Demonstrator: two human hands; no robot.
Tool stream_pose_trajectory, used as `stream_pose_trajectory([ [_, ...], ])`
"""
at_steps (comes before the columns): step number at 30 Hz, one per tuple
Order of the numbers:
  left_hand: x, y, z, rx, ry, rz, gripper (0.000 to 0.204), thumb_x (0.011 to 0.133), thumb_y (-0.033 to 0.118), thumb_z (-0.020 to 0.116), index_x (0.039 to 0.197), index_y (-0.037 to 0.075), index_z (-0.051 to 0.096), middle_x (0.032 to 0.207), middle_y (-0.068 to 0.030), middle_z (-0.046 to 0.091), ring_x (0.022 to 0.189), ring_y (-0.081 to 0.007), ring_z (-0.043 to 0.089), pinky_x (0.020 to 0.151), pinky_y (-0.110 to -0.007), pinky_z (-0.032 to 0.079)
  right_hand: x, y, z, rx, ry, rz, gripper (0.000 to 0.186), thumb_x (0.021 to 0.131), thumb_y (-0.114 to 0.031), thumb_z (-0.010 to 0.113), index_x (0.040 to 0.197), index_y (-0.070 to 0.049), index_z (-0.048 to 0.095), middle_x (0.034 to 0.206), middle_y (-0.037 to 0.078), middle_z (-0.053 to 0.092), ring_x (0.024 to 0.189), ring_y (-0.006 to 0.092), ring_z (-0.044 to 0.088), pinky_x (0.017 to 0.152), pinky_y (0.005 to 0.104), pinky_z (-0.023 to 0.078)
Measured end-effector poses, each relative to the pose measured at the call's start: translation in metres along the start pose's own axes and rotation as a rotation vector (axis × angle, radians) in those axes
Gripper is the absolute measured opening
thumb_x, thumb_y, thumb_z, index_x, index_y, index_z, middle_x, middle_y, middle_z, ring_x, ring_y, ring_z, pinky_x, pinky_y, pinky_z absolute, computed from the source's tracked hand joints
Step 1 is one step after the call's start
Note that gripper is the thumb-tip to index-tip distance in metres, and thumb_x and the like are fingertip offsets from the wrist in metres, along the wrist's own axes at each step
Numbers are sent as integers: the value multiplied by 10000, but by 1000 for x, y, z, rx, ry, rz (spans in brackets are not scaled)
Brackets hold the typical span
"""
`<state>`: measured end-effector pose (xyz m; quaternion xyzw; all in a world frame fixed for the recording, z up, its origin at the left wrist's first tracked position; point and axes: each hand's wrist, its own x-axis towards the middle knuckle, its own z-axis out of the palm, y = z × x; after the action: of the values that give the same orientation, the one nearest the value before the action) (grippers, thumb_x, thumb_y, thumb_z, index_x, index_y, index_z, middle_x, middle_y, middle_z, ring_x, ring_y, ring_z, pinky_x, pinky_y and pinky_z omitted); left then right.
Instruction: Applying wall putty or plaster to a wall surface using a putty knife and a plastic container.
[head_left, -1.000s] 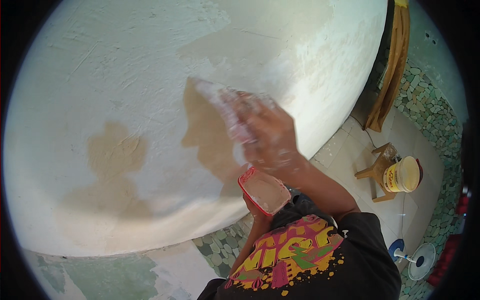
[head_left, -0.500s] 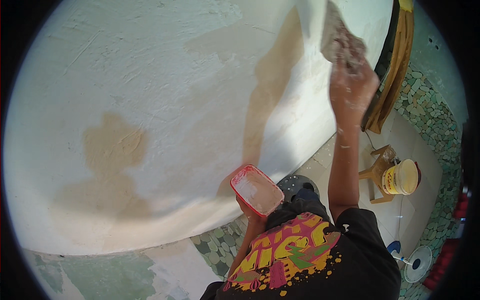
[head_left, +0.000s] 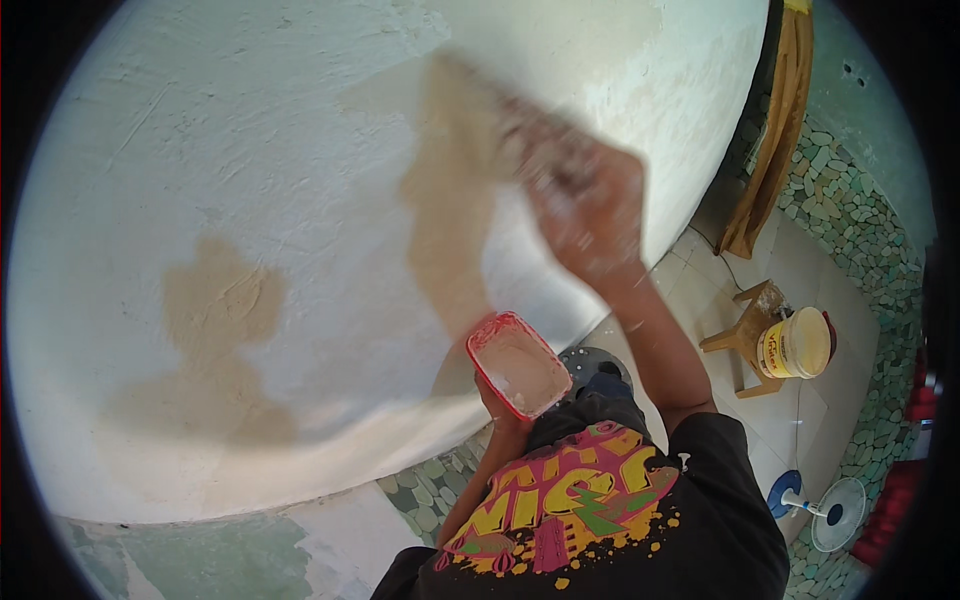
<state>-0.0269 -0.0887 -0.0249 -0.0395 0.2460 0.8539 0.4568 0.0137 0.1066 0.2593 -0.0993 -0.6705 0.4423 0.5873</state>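
Wall [head_left: 340,200] nr R hand [head_left: 585,195]; L hand [head_left: 496,402] w/ tub [head_left: 493,382].

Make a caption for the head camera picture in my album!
Left hand holds a red-rimmed tub by a pale wall; right hand is a blur.

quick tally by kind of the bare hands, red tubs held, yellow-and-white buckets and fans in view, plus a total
Bare hands: 2, the left hand and the right hand, blurred
Red tub: 1
Yellow-and-white bucket: 1
Fan: 1
Total: 5
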Motion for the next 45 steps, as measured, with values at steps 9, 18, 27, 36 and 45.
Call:
stream_pose_trajectory([
  [9, -13, 15, -21, 64, 14, 50, 642, 986, 623, 469, 1431, 162, 512, 1357, -80, 621, 1211, -314, 627, 996, -561, 537, 27, 23, -43, -548, 317, -147, 176, 925, -23, 681, 1083, 38, 730, 924, 135, 760, 771, 154, 706, 714, 309, 573],
  [18, -6, 22, 9, 75, -152, 8, 627, 1009, 594, 424, 1439, 146, 515, 1383, -88, 608, 1269, -305, 591, 1078, -510, 490, -35, -10, 41, -439, -100, -429, 405, 802, 44, 682, 1205, 13, 712, 1074, 178, 737, 905, 340, 727, 771, 405, 604],
  [27, 13, 7, -37, 29, -27, 46, 603, 1017, 584, 444, 1427, 147, 518, 1367, -92, 616, 1225, -318, 617, 1023, -544, 521, 12, 40, 1, -597, 254, -357, 352, 841, -34, 728, 1192, -55, 721, 1031, 136, 733, 866, 306, 709, 732, 380, 589],
  [36, 12, 35, -49, -22, -127, -42, 683, 998, 613, 401, 1484, 140, 483, 1418, -103, 590, 1298, -335, 574, 1087, -557, 474, -48, 15, 55, -537, -106, -541, 494, 733, -140, 811, 1220, -119, 734, 1137, 109, 730, 1025, 314, 708, 872, 418, 576],
  [45, -28, 58, -22, 44, 21, 8, 647, 1015, 588, 406, 1462, 129, 497, 1417, -103, 590, 1280, -326, 585, 1071, -554, 488, -28, 14, 100, -634, 9, -672, 456, 745, -120, 755, 1194, -201, 762, 1409, 85, 611, 1321, 310, 560, 1073, 523, 393],
])
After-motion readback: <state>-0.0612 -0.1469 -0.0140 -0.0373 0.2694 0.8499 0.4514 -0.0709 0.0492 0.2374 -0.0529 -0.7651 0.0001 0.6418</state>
